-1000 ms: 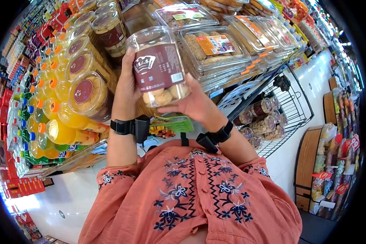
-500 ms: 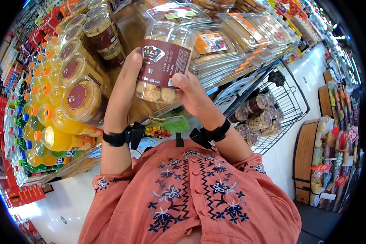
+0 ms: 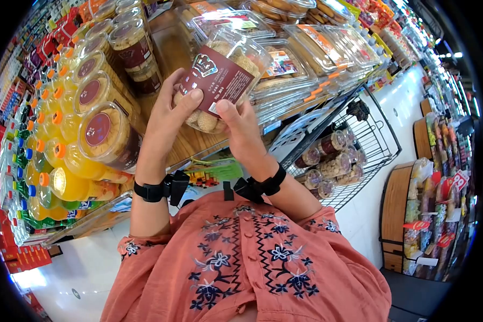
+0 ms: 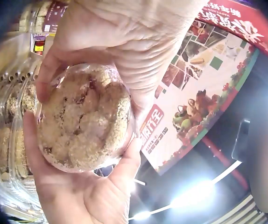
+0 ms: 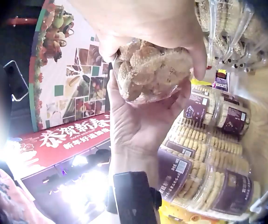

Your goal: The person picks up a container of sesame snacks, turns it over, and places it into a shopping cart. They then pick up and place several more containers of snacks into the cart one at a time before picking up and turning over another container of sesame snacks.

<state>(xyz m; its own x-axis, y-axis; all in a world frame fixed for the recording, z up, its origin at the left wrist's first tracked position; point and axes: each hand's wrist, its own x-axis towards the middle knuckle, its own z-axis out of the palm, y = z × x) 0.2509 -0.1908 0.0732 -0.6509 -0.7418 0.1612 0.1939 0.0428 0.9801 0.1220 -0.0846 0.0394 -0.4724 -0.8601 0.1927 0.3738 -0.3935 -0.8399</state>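
A clear plastic jar of round, sesame-coated cookies (image 3: pixel 225 78) with a maroon label is held between both hands above the display's wooden surface, its top leaning right in the head view. My left hand (image 3: pixel 166 118) grips its left side, thumb lying across the label. The right hand (image 3: pixel 246 131) grips the lower right side, with its thumb at the label's bottom corner. From below, the left wrist view shows the cookies (image 4: pixel 85 119) through the jar's base, fingers of both hands wrapped around it.
Lidded cookie jars (image 3: pixel 110 134) and orange drink bottles (image 3: pixel 78 174) stand on the left. Clear boxes of pastries (image 3: pixel 284 67) are stacked behind. To the right, a black wire shopping cart (image 3: pixel 378 134) holds several similar jars (image 3: pixel 335 161). A wooden-sided snack stand (image 3: pixel 400 214) is farther right.
The jar has turned and now tilts to the right. The left thumb has come round onto the label, and the right hand has shifted up from beneath, its thumb now on the front.
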